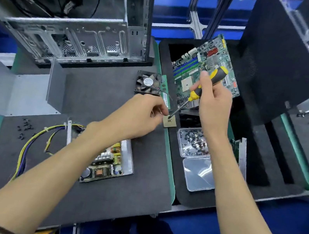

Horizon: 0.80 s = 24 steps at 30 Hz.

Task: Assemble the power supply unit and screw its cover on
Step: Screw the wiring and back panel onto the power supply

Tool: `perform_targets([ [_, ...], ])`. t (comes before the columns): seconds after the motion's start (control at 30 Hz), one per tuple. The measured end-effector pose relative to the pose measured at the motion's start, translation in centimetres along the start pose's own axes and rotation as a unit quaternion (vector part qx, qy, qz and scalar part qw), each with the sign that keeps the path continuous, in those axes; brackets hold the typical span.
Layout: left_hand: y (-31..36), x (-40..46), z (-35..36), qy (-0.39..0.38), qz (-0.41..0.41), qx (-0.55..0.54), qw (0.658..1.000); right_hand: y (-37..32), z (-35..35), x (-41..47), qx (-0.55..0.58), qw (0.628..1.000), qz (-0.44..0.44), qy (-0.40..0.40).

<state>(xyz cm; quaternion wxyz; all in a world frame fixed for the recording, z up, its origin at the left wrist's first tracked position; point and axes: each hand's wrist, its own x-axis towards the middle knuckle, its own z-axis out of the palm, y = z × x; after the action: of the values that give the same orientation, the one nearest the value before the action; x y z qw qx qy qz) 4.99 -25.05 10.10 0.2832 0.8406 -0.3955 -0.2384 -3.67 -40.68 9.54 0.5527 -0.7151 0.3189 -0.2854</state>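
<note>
While the right hand (212,104) gripped the screwdriver (198,91) at frame centre, the left hand (141,114) pinched fingertips together at its tip; the open power supply unit (109,162) lay lower left of centre.

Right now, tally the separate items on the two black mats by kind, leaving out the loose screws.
Screwdriver: 1, in the right hand
Circuit boards: 2, the motherboard and the power supply board
Fan: 1
Clear plastic trays: 2, a screw tray and an empty tray
Bent metal cover: 1
Total: 7
</note>
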Motion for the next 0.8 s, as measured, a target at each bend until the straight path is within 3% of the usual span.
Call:
perform_targets([
  [0.3, 2.7, 5.8, 8.3, -0.118, 0.012, 0.184, 0.976, 4.9, -8.1, -0.5, -0.004, 0.992, 0.092, 0.087],
  [0.8, 2.9, 7.2, 12.7, -0.112, 0.039, 0.261, 0.958, 8.7, -11.7, -0.7, 0.015, 0.987, 0.132, 0.087],
])
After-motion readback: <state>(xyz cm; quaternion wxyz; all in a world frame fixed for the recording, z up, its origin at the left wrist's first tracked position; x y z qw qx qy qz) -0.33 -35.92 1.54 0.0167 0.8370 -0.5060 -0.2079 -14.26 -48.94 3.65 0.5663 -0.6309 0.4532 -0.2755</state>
